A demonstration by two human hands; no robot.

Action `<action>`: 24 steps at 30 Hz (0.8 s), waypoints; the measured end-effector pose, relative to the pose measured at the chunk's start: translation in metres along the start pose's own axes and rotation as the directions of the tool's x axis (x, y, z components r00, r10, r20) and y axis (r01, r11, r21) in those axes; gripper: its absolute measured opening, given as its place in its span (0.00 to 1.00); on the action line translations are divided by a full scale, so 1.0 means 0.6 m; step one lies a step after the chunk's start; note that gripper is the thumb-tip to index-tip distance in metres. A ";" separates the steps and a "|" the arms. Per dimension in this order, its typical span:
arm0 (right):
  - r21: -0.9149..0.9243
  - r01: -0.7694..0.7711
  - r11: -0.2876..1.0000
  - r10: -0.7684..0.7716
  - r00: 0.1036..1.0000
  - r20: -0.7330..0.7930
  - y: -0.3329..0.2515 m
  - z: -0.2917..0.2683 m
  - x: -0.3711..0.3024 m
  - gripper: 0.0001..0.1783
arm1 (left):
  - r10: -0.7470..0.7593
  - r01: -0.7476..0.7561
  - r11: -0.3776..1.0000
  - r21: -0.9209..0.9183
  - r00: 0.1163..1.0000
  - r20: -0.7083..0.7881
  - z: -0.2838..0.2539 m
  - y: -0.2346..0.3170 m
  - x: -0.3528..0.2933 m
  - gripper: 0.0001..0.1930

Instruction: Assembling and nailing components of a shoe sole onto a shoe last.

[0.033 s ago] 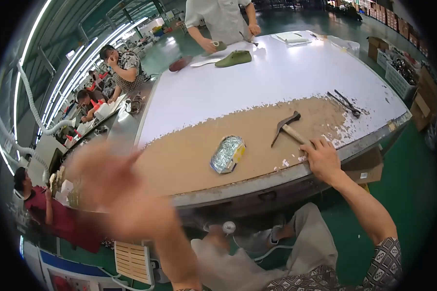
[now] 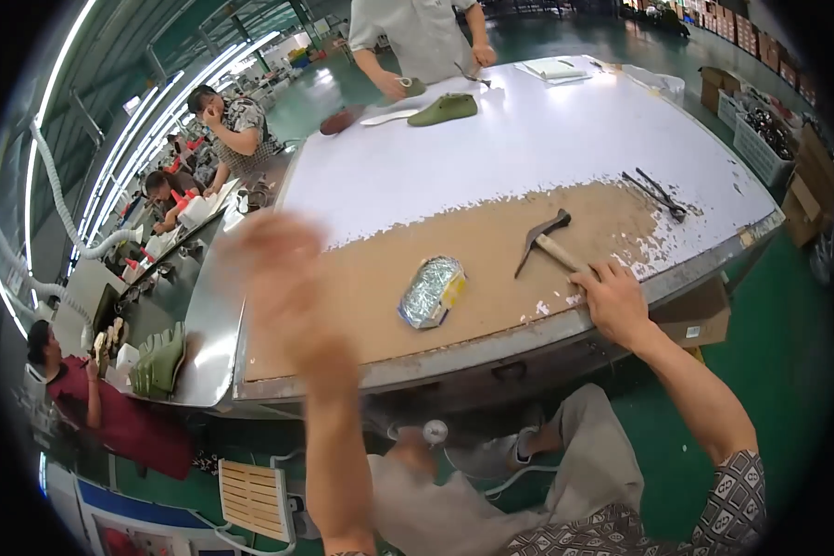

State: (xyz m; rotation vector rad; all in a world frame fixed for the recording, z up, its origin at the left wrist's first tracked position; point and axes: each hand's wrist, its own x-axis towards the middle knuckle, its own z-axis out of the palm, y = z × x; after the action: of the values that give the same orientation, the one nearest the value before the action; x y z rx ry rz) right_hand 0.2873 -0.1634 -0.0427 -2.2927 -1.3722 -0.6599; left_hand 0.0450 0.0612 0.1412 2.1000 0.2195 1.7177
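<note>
My left hand (image 2: 283, 278) is raised over the left end of the worktable, smeared by motion, so its fingers do not read clearly. At the near edge, my right hand (image 2: 615, 301) has its fingers closed over the end of a hammer's wooden handle. The hammer (image 2: 556, 248) lies on the brown worn part of the tabletop, its dark, long-clawed head pointing away from me. Between the two hands sits a small open pack (image 2: 431, 293) with shiny silvery contents and a blue and yellow wrapper. Pincers (image 2: 658, 196) lie to the right, beyond the hammer.
Across the table (image 2: 528, 148), a person in a grey shirt (image 2: 417, 42) handles a shoe beside a green shoe last (image 2: 443, 109). Green lasts (image 2: 160, 360) stand on the metal bench (image 2: 215, 324) at left. A wooden-slatted chair (image 2: 253, 500) is below. Crates (image 2: 764, 144) stand at right.
My left hand has moved right and up, away from the bench, uncovering the green lasts and the table's left corner. My right hand stays on the hammer handle.
</note>
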 end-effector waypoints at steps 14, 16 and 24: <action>0.344 -0.110 0.933 0.194 0.956 -0.222 0.066 -0.056 -0.149 0.12 | -0.441 0.135 0.850 0.509 0.709 0.550 0.137 -0.214 -0.211 0.41; 0.461 -0.318 0.828 0.340 0.940 0.039 0.035 -0.022 -0.234 0.10 | -0.522 0.171 0.824 0.540 0.600 0.606 0.160 -0.198 -0.198 0.43; 0.442 -0.685 0.579 0.471 0.723 0.505 -0.045 0.007 -0.348 0.09 | -0.363 0.228 0.932 0.282 0.589 0.722 0.183 -0.219 -0.205 0.43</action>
State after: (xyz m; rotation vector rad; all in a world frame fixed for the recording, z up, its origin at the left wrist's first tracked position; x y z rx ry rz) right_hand 0.1785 -0.2972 -0.1639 -2.1353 -0.6586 0.3813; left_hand 0.1414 0.1093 -0.0401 2.5288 0.4255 0.5115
